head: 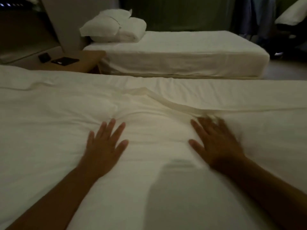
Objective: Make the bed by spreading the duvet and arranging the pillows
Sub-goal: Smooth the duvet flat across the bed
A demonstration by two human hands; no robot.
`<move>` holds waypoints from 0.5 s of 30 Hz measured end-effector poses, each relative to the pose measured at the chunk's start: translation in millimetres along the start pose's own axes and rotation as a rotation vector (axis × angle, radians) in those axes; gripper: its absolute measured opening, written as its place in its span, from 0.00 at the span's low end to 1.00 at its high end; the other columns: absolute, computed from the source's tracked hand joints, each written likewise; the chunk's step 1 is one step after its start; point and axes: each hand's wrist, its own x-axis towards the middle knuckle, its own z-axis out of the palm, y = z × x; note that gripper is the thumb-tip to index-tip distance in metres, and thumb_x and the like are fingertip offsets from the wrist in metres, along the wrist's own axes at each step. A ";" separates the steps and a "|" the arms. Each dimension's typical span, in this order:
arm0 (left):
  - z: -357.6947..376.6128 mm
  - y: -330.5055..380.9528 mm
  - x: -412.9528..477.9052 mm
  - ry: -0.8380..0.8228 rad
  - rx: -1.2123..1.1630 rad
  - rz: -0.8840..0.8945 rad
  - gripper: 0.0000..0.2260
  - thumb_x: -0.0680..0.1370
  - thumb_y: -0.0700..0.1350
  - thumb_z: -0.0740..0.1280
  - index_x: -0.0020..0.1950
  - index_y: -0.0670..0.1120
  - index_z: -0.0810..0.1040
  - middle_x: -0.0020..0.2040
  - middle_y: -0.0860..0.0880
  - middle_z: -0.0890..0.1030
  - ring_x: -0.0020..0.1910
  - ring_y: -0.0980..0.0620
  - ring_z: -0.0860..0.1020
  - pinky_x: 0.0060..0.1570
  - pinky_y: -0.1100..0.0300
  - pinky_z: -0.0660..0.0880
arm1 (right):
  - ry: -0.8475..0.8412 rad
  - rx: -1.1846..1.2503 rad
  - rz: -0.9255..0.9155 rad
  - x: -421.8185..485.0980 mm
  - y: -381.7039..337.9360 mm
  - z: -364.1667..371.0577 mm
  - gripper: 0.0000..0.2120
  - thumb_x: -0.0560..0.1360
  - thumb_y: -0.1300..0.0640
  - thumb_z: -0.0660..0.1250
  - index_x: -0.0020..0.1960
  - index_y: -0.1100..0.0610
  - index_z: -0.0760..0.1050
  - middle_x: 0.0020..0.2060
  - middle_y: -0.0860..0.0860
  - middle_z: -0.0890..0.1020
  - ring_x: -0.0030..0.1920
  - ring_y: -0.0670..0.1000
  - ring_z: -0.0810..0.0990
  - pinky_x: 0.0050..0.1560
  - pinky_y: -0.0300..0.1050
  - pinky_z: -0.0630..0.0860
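Observation:
A white duvet point(54, 130) covers the near bed and fills the lower half of the view. Its folded edge point(166, 98) runs across the bed, rumpled in the middle. My left hand point(105, 146) lies flat on the duvet, fingers spread, holding nothing. To its right, my right hand point(216, 143) also presses flat on the duvet, fingers spread and blurred, its fingertips at the rumpled fold. A white pillow point(15, 77) shows at the far left of the near bed. Two white pillows point(113, 29) are piled at the head of the far bed.
A second bed point(182, 52) with a bare white sheet stands beyond a narrow gap. Between the beds is a wooden nightstand point(89, 60) with a dark flat device point(65, 61) and a small black object point(44, 57). Dark furniture fills the far right.

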 end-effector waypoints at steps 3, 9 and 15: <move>-4.0 0.0 -2.3 0.018 0.012 0.011 0.34 0.72 0.70 0.39 0.78 0.62 0.49 0.80 0.55 0.49 0.79 0.50 0.47 0.74 0.42 0.47 | 0.009 -0.032 0.148 -9.9 68.1 1.5 0.41 0.72 0.28 0.33 0.78 0.48 0.51 0.78 0.52 0.58 0.77 0.55 0.54 0.75 0.53 0.50; -4.8 7.4 -5.0 0.057 0.056 -0.014 0.31 0.75 0.67 0.40 0.78 0.61 0.52 0.80 0.52 0.54 0.78 0.48 0.53 0.73 0.41 0.51 | 0.088 0.064 0.218 -12.7 84.6 22.8 0.35 0.75 0.33 0.42 0.74 0.52 0.62 0.71 0.55 0.69 0.73 0.57 0.64 0.71 0.56 0.60; -24.7 27.4 -15.6 -0.119 0.077 -0.087 0.35 0.77 0.66 0.35 0.76 0.52 0.64 0.76 0.45 0.66 0.73 0.39 0.66 0.66 0.31 0.62 | -0.096 -0.057 0.380 -18.6 62.2 0.3 0.36 0.77 0.33 0.42 0.77 0.53 0.57 0.75 0.56 0.63 0.75 0.59 0.61 0.72 0.60 0.58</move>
